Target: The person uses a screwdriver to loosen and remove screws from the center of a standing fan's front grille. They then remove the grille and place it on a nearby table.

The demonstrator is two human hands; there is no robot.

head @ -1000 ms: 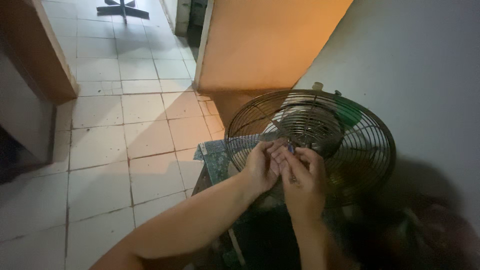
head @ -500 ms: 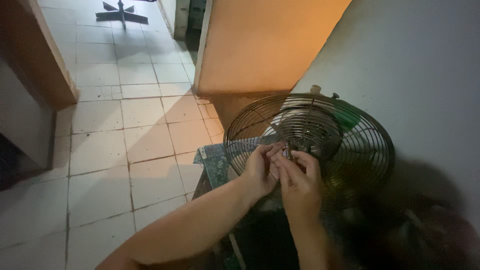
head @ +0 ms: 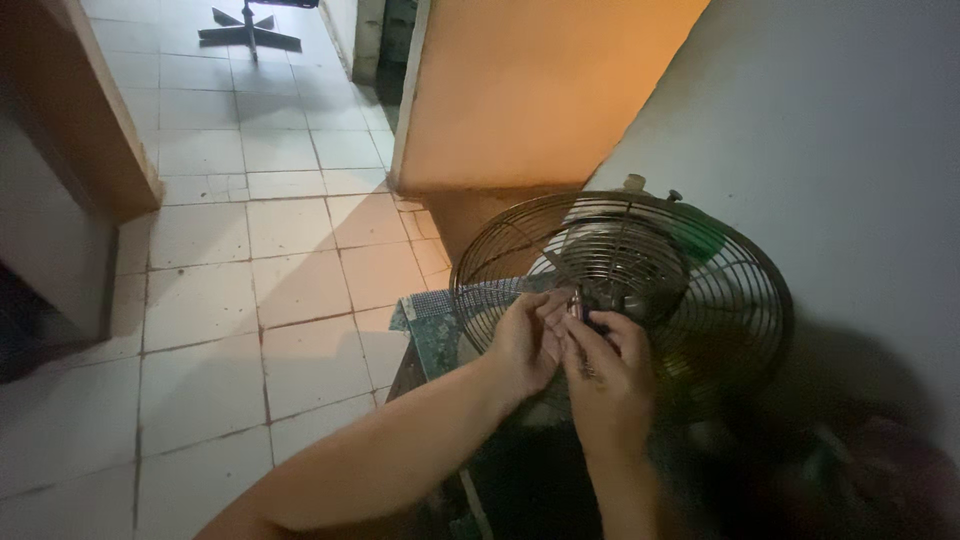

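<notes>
Metal wire fan guard [head: 700,290], round and domed, both hands [head: 575,355] pinched together on its front wires.

Fan grille [head: 740,290] dark metal; mat [head: 432,320] green-patterned; floor tiles [head: 250,260] off-white.

Both hands [head: 575,355] at fan grille [head: 720,290]; maybe pinching clip
</notes>
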